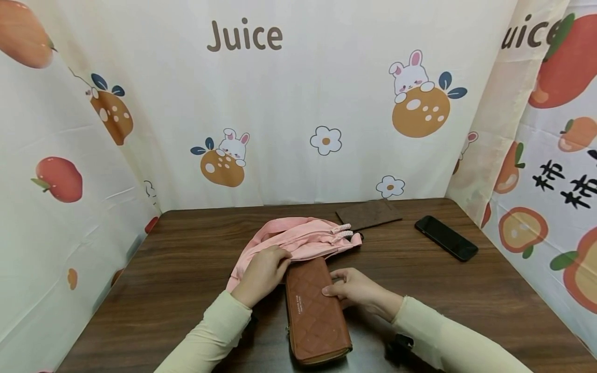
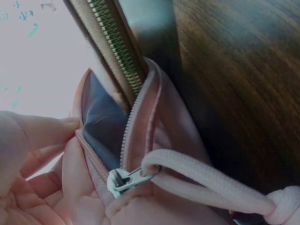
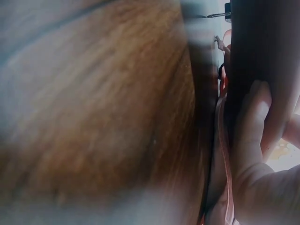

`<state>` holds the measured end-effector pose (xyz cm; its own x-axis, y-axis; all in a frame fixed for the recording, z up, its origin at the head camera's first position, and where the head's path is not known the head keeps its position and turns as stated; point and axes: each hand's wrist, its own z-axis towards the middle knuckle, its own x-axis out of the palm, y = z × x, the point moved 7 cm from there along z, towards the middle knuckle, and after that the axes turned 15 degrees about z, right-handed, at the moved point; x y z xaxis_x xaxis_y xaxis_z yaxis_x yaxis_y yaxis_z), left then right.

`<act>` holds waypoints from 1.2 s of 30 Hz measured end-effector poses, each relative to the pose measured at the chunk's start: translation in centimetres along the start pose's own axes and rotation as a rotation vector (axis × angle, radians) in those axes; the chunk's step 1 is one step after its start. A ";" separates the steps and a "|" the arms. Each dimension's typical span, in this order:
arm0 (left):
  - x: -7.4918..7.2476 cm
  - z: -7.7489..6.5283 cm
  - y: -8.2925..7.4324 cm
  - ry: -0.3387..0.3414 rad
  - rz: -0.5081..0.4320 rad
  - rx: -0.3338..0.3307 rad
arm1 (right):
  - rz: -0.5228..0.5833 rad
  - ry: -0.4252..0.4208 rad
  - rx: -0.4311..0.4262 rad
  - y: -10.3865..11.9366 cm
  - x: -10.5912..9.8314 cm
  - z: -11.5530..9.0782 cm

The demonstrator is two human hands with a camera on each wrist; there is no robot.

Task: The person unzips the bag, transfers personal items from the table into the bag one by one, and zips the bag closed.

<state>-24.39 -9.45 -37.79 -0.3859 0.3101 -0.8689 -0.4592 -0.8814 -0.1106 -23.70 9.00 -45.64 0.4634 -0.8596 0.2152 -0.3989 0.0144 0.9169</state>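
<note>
A brown quilted zip wallet (image 1: 317, 316) lies lengthwise in front of the pink bag (image 1: 298, 238), its far end at the bag's unzipped mouth. My right hand (image 1: 361, 292) grips the wallet by its right edge, thumb on top and fingers underneath. With thumb and fingers, my left hand (image 1: 263, 272) pinches the bag's edge beside the opening. In the left wrist view the wallet's zipped edge (image 2: 115, 47) enters the mouth between two rows of zip teeth, and the grey lining (image 2: 103, 122) shows. A zip pull with a pale cord loop (image 2: 206, 176) hangs at the near end of the opening.
A black phone (image 1: 446, 238) lies at the right of the wooden table (image 1: 186, 248). Toward the back edge, behind the bag, is a flat dark brown piece (image 1: 370, 213). Printed curtains (image 1: 298, 103) stand along the back and both sides.
</note>
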 end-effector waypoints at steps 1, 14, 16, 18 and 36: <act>0.0 0.0 0.0 0.000 0.000 0.000 | 0.004 -0.003 0.006 0.0 0.0 0.1; -0.3 0.1 0.0 0.006 -0.002 0.001 | 0.068 -0.005 0.034 -0.2 -0.3 0.8; -0.4 0.1 -0.1 0.006 -0.002 0.004 | 0.073 -0.012 0.029 0.0 -0.4 0.9; -0.4 0.1 -0.1 0.005 -0.002 0.005 | 0.077 -0.016 0.022 0.1 -0.4 1.0; -0.5 0.1 -0.6 0.006 0.011 0.013 | 0.139 -0.078 0.000 0.7 -0.9 1.9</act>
<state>-24.02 -9.02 -37.24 -0.3862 0.2979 -0.8730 -0.4652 -0.8802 -0.0946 -25.93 8.84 -45.88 0.3409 -0.8865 0.3130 -0.4545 0.1360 0.8803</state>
